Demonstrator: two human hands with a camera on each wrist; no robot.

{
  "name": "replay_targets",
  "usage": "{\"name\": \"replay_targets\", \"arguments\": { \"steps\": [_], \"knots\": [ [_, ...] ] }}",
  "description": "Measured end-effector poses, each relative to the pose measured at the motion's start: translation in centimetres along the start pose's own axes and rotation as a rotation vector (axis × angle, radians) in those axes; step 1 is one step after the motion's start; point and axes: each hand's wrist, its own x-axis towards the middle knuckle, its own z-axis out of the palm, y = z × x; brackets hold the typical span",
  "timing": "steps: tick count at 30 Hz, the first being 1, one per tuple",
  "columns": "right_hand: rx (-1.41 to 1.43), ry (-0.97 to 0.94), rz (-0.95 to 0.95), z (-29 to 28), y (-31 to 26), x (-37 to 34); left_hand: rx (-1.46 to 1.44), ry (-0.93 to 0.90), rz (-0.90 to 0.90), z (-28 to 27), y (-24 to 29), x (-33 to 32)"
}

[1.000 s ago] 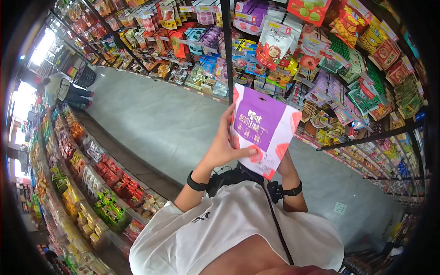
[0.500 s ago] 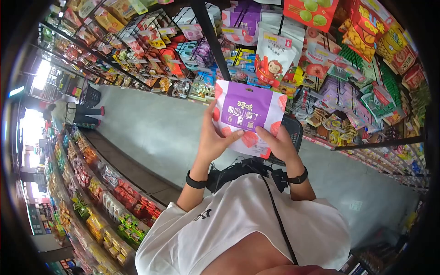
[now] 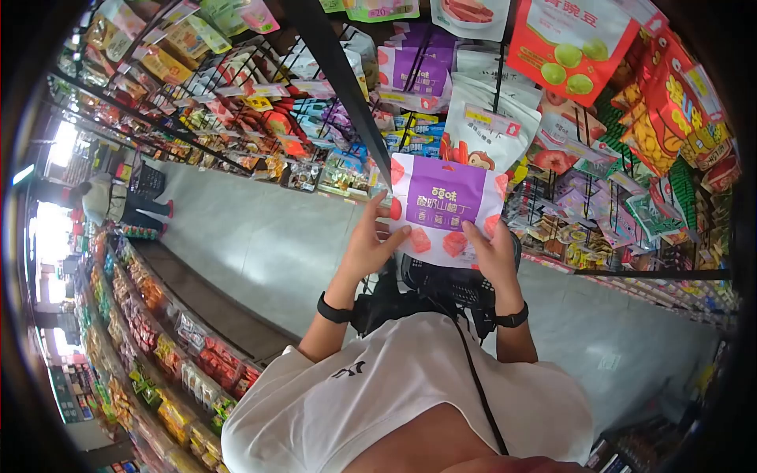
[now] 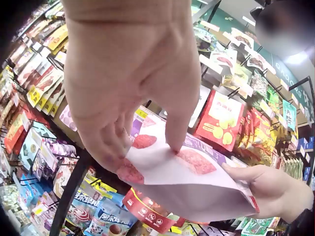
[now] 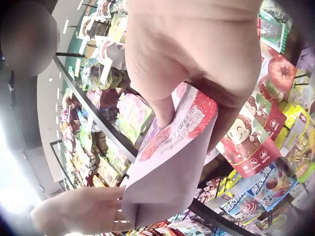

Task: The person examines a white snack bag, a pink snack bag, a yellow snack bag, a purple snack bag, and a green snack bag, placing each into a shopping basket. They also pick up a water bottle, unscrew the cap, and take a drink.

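Note:
A white and purple snack pouch [image 3: 441, 193] with pinkish-red pieces printed on it is held upright in front of the chest, its front towards the head camera. My left hand [image 3: 369, 246] pinches its left side, thumb on the front and fingers spread at the edge and behind. On the lower right side, my right hand [image 3: 495, 254] grips it with the thumb on the front; its other fingers are mostly hidden behind. In the left wrist view, the pouch's grey-white underside [image 4: 206, 199] faces the camera, with both hands at its sides.
Ahead, racks hold hanging snacks, among them a red pouch [image 3: 574, 51] and a similar purple pouch [image 3: 415, 71]. A black post [image 3: 335, 75] rises before them. Below the held pouch is a dark basket [image 3: 445, 282]. Snack bins [image 3: 169, 339] line the left; a person [image 3: 118, 201] stands farther off.
The pouch has turned from a tilt to nearly level. My right hand, mostly behind it at first, now has its thumb on the front. The racks look closer in the head view.

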Motion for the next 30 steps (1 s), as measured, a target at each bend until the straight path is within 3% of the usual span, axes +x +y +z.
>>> {"name": "replay_targets", "arguments": {
  "steps": [9,10,14,16,17,18,22,25,28,30],
  "knots": [
    [-0.226,0.346,0.044,3.7,3.0,5.8,0.136,-0.334,0.028,-6.9,-3.6,11.0],
    [-0.241,0.37,0.036,4.1,3.2,6.5,0.049,-0.329,0.079,-8.0,-4.2,12.3],
    [-0.294,0.438,0.026,5.8,4.5,8.9,0.185,-0.21,0.065,-12.2,-5.9,17.1],
    [-0.24,0.468,-0.015,6.7,5.7,10.4,0.145,-0.145,0.171,-13.2,-6.8,19.2],
    [-0.228,0.456,-0.002,7.0,6.4,11.1,0.127,-0.109,0.227,-13.5,-7.2,20.3],
    [-0.215,0.444,0.013,7.3,6.4,11.7,0.046,-0.12,0.122,-13.6,-7.4,21.2],
    [0.0,0.375,0.036,8.3,6.6,13.3,-0.091,-0.18,0.021,-13.3,-7.0,24.3],
    [0.061,0.338,0.035,8.5,7.9,14.3,-0.244,-0.382,0.073,-12.1,-8.1,26.3],
    [0.094,0.308,0.039,8.9,8.6,15.0,-0.188,-0.586,0.166,-12.4,-7.2,28.1],
    [0.119,0.288,0.027,9.2,8.7,15.3,-0.161,-0.589,0.257,-12.7,-5.9,28.6]
  ]
}}
